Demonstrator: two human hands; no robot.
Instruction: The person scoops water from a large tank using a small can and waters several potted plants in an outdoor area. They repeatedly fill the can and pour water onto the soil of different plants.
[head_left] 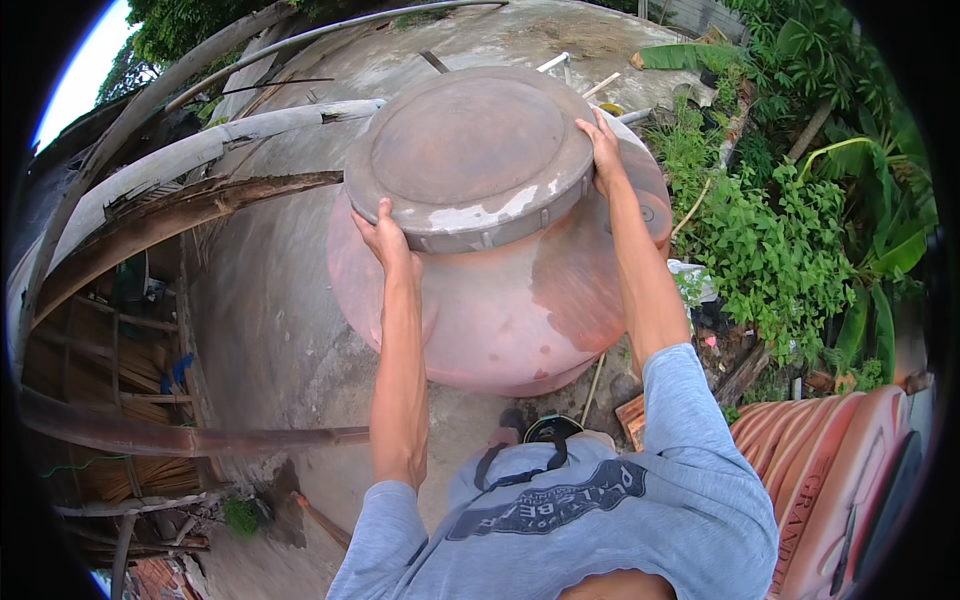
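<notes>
Both my arms reach forward to a big round grey-brown lid (460,150), its rim worn with whitish patches. My left hand (388,242) grips the near left edge of the lid, thumb on top and the other fingers partly hidden. On the far right edge my right hand (604,152) holds the rim the same way. Beneath the lid is a wide pinkish jar (490,340) with a dark wet-looking patch on its right side. The lid covers the jar's mouth; whether it rests there or is slightly raised, I cannot tell.
Curved weathered poles (200,150) reach toward the jar from the left. Leafy green plants (770,250) grow at the right. A ribbed orange-pink tank (830,470) stands at the lower right. A dark bucket-like container (553,428) sits near my feet on the concrete ground (260,290).
</notes>
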